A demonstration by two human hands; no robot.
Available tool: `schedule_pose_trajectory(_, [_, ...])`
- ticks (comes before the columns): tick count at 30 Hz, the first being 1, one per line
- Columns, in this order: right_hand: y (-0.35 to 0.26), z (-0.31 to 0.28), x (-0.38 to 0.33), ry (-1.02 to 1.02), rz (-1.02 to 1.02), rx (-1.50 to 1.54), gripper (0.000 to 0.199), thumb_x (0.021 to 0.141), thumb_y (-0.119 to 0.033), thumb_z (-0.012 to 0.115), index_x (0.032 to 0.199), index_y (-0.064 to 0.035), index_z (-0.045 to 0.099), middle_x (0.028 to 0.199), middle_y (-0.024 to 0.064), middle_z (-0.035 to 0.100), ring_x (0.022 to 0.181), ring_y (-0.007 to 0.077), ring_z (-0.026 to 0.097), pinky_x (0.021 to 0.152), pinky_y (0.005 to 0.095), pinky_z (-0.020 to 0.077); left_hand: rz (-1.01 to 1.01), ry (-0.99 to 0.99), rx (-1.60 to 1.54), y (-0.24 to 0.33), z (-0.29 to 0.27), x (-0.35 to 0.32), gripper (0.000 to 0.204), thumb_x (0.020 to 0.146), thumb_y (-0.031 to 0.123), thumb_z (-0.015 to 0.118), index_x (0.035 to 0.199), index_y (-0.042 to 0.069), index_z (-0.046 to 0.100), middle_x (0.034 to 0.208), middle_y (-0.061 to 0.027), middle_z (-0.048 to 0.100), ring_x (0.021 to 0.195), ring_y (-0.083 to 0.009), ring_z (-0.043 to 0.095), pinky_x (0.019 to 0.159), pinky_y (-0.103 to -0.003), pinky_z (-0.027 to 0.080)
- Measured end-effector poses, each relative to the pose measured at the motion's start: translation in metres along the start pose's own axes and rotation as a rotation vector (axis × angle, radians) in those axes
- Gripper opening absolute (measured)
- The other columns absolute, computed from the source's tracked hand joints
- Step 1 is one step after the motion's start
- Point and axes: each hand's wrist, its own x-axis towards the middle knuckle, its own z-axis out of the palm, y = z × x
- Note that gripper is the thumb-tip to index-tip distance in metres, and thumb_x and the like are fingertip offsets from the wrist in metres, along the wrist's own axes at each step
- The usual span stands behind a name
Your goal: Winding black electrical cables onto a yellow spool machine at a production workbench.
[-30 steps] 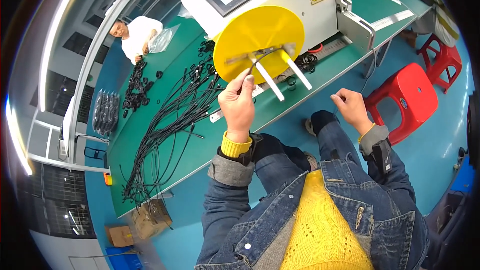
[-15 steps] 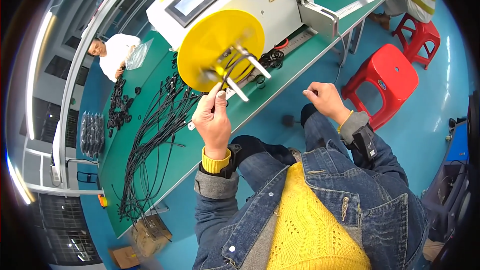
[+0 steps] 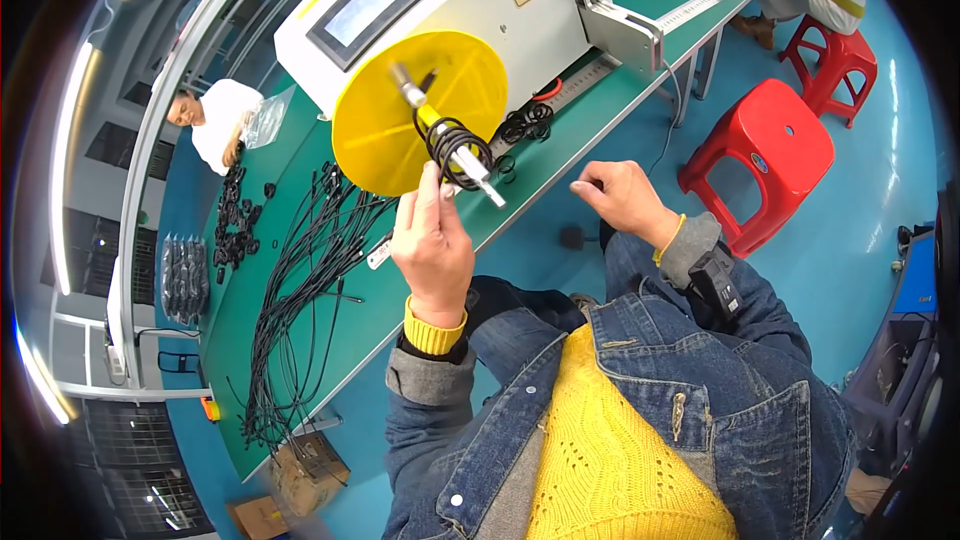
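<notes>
My left hand [image 3: 435, 245] is closed in a pinch at the near side of a coil of black cable [image 3: 440, 148], its fingertips touching the lower turns. The coil loops around the pale metal prongs [image 3: 466, 162] that stick out from a yellow disc [image 3: 365, 130] on a white winding machine [image 3: 480, 15]. The exact grip on the cable is partly hidden by the fingers. Off to the right, beyond the table edge, my right hand [image 3: 628, 202] is held in a loose fist with nothing visible in it.
Loose black cables [image 3: 285, 310] spread over the green table [image 3: 225, 340] to the left. Coiled cables [image 3: 525, 122] lie beside the machine. A co-worker [image 3: 222, 120] handles a clear bag [image 3: 268, 120] at far left. Red stools [image 3: 770, 155] stand on the right.
The cable, a few strands before, is now a fuller coil around the prongs, which have turned. My left hand has come closer to it; my right hand has shifted slightly left.
</notes>
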Motion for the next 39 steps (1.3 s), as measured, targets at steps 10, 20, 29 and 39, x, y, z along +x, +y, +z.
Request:
schedule_pose_trajectory(10, [-0.064,0.011,0.05,0.099,-0.307,0.216,0.016,0.077,-0.015,0.063,0.072,-0.0003,0.06,0.058,0.0127,0.056,0.052,0.0246,0.055,0.048,0.0315,0.0421,0.331,-0.121,0.394,0.024,0.002,0.037,0.025,0.074,0.003,0.063,0.099,0.0,0.061,0.069,-0.0114,0.047,0.064,-0.0268,0.048,0.058,-0.034,0.041])
schedule_pose_trajectory(20, [-0.059,0.016,0.067,-0.028,-0.139,0.496,0.009,0.074,-0.009,0.065,0.075,-0.0005,0.063,0.057,0.0043,0.057,0.054,0.0088,0.055,0.049,0.0248,0.0426,0.168,-0.124,0.231,0.027,0.0,0.025,0.02,0.072,0.001,0.064,0.092,-0.001,0.06,0.065,-0.0095,0.045,0.061,-0.0261,0.046,0.054,-0.036,0.038])
schedule_pose_trajectory(29, [-0.055,0.011,0.08,0.101,-0.285,0.335,0.059,0.068,-0.01,0.071,0.12,0.0015,0.045,0.106,0.0132,0.057,0.086,0.0181,0.058,0.071,0.0274,0.0504,0.122,-0.246,0.363,0.008,0.005,0.026,0.05,0.08,0.009,0.051,0.123,-0.009,0.033,0.106,-0.0277,0.041,0.096,-0.037,0.043,0.087,-0.042,0.035])
schedule_pose_trajectory(39, [-0.056,0.01,0.089,-0.175,-0.263,0.554,0.072,0.069,-0.009,0.069,0.131,0.0011,0.034,0.117,0.0193,0.053,0.102,0.0278,0.057,0.084,0.0343,0.0484,-0.101,-0.451,-0.06,0.004,0.005,0.037,0.053,0.082,0.012,0.047,0.125,-0.012,0.028,0.112,-0.0309,0.039,0.103,-0.0429,0.042,0.089,-0.045,0.034])
